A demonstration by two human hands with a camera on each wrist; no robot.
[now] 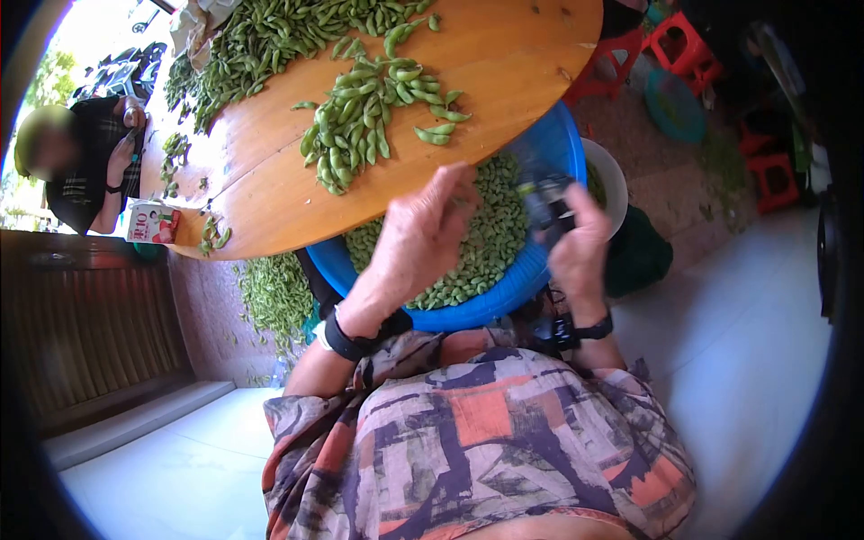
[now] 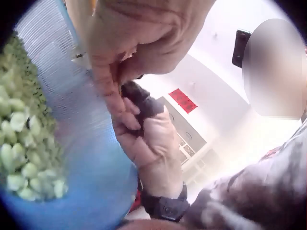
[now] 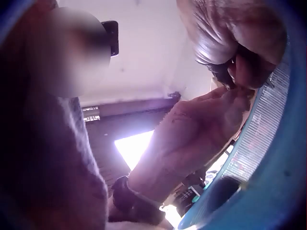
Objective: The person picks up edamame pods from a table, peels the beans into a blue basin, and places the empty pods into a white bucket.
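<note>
My right hand (image 1: 580,247) grips a small black device (image 1: 546,202) over the right side of a blue basin (image 1: 468,315). The device is motion-blurred in the head view and half hidden by fingers in the left wrist view; its kind does not show. Green shelled beans (image 1: 490,229) fill much of the basin. Over its left part is my left hand (image 1: 418,234), fingers bent towards the right hand; I cannot tell whether they pinch anything. Both hands meet around the black device (image 2: 139,98) in the left wrist view.
A round wooden table (image 1: 252,171) overhangs the basin, with a small heap of green bean pods (image 1: 360,117) and a larger pile (image 1: 261,45) behind. A person (image 1: 90,162) sits at left near a carton (image 1: 151,222). Red stools (image 1: 684,45) and a white bucket (image 1: 615,184) are at right.
</note>
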